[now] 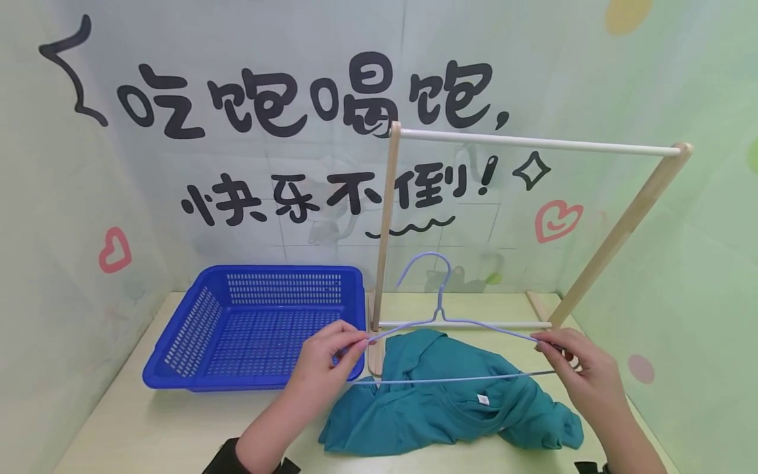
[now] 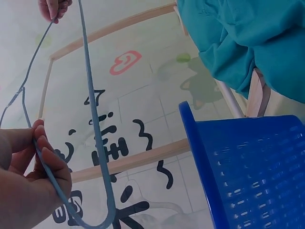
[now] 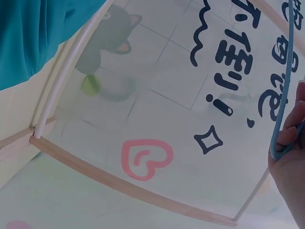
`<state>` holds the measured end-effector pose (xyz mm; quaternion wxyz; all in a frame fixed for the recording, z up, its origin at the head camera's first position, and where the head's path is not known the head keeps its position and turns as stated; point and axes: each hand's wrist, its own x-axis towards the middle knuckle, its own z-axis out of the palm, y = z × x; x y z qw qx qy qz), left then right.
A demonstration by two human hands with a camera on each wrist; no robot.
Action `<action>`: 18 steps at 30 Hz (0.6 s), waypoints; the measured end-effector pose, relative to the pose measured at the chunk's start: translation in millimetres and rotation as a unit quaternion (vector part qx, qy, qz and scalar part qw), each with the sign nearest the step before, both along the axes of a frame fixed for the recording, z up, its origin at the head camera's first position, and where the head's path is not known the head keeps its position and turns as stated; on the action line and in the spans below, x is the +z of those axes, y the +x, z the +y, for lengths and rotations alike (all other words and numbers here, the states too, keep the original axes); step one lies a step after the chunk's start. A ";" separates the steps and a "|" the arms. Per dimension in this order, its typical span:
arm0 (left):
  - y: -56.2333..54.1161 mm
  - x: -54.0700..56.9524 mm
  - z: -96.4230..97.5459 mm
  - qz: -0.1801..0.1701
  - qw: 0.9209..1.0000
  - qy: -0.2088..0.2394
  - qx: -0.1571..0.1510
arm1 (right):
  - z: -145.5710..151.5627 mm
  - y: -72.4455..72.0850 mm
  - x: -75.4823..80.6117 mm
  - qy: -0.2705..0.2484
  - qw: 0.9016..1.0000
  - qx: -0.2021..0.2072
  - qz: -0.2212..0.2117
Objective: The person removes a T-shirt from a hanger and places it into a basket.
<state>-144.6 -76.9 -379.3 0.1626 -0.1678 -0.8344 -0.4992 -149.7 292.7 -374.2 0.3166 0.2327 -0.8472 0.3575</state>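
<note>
Hanger pinched by the left hand at nine and the right hand at three, above the shirt.
Basket at ten o'clock from the shirt; rack at one, behind the hanger. Pale table, lettered wall at twelve. Hook points to twelve, tip curling toward eight; long axis runs nine to three.

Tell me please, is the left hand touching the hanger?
Touching. The left wrist view shows the left hand pinching the hanger in its fingers.
</note>
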 end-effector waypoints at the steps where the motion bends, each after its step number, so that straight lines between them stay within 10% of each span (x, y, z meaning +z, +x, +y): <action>1: -1.4 -0.3 1.6 0.001 1.000 -0.001 -0.004 | 1.9 1.5 0.8 -0.003 1.000 -0.004 -0.005; 12: -12.4 0.5 13.8 -0.051 0.996 -0.059 -0.032 | 22.8 11.6 1.7 -0.027 0.999 -0.001 0.023; 18: -33.6 6.3 15.3 -0.015 0.998 -0.065 -0.018 | 34.5 15.5 4.1 -0.019 0.997 -0.058 0.050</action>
